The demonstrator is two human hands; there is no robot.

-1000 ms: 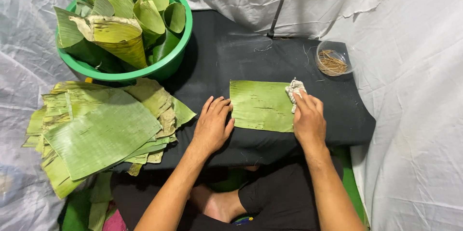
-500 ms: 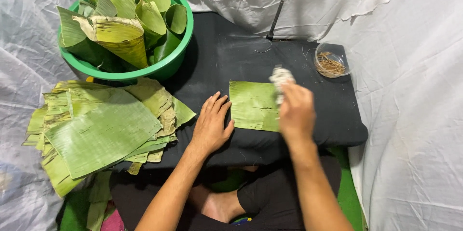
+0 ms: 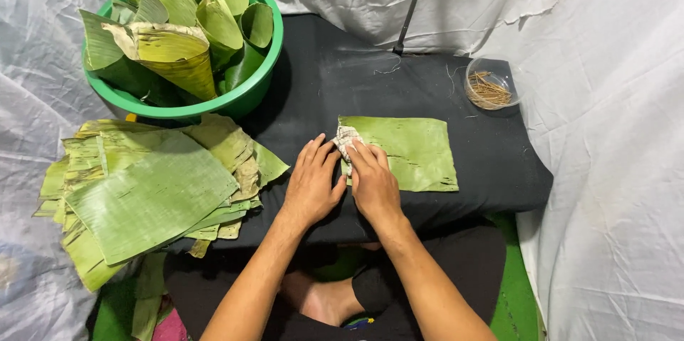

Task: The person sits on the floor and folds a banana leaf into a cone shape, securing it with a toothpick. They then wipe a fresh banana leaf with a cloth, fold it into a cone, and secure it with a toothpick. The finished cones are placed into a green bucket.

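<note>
Since a moment ago the right hand (image 3: 374, 184) has swept its crumpled cloth (image 3: 346, 139) leftward to the leaf's (image 3: 410, 152) near edge — fingers pressing it down, seemingly; left hand (image 3: 313, 181) lies flat, open alongside. Leaf looks thin, tearable — best held by edges.

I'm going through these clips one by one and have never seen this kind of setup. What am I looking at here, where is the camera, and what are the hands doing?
There is no machine: a person sits cross-legged and works with bare hands. The single camera is worn on the head and looks down. The left hand lies flat at the edge of a cut leaf on a black board. The right hand presses a small crumpled cloth on that leaf's left end. To the left lies a pile of flat leaves; behind it a green basin holds rolled leaf cones. A small clear bowl of thin sticks sits at the far right.
</note>
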